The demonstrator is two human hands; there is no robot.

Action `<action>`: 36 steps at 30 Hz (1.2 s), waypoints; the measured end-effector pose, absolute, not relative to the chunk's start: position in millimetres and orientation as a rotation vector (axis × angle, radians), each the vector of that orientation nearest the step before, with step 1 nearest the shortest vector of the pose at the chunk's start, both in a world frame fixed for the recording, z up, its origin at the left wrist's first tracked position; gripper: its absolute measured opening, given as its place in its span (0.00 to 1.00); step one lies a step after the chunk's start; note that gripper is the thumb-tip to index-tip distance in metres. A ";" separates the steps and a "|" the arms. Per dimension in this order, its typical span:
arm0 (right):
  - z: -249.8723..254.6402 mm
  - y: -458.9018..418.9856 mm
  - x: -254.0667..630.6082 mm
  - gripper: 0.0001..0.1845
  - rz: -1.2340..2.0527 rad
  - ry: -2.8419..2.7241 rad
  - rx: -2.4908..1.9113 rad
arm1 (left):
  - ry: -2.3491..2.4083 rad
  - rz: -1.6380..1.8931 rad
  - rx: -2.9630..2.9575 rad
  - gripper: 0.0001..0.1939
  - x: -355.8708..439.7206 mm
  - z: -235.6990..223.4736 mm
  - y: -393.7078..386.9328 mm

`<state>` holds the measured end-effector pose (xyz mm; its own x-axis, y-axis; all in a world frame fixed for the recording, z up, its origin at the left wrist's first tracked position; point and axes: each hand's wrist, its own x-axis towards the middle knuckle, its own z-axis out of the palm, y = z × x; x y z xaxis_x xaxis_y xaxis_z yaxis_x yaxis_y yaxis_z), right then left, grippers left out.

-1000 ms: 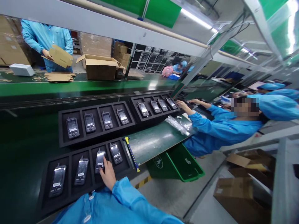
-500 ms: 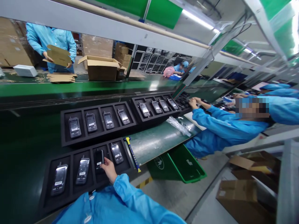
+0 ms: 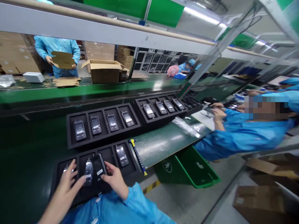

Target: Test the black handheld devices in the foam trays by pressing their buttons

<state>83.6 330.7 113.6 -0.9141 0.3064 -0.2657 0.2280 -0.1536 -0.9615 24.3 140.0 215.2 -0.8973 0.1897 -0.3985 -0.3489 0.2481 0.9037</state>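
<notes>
Right hand (image 3: 116, 180) pinching tilted handset (image 3: 100, 166) over black tray (image 3: 109, 156); left hand (image 3: 66, 183) splayed, loose, perhaps touching neighbouring handset (image 3: 88, 170)

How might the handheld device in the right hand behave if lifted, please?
The handheld device will probably stay stiff, since its casing looks like one solid slab. Its smooth, dark front may be a little slippery for the right hand. Being flat and boxy, it seems unlikely to roll.

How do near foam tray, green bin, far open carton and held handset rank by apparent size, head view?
1. Near foam tray
2. Green bin
3. Far open carton (distance shrinks it)
4. Held handset
</notes>
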 end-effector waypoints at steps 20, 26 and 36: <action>207.2 316.8 93.5 0.10 1.674 -2.311 0.096 | 1.661 1.980 -0.254 0.48 42.0 207.7 174.4; 197.0 308.5 93.2 0.31 2.689 -1.836 -0.205 | 1.597 2.020 -0.285 0.47 45.3 214.9 174.5; 192.8 304.3 92.5 0.35 2.578 -1.936 -0.032 | 1.705 2.062 -0.124 0.41 51.1 205.8 173.5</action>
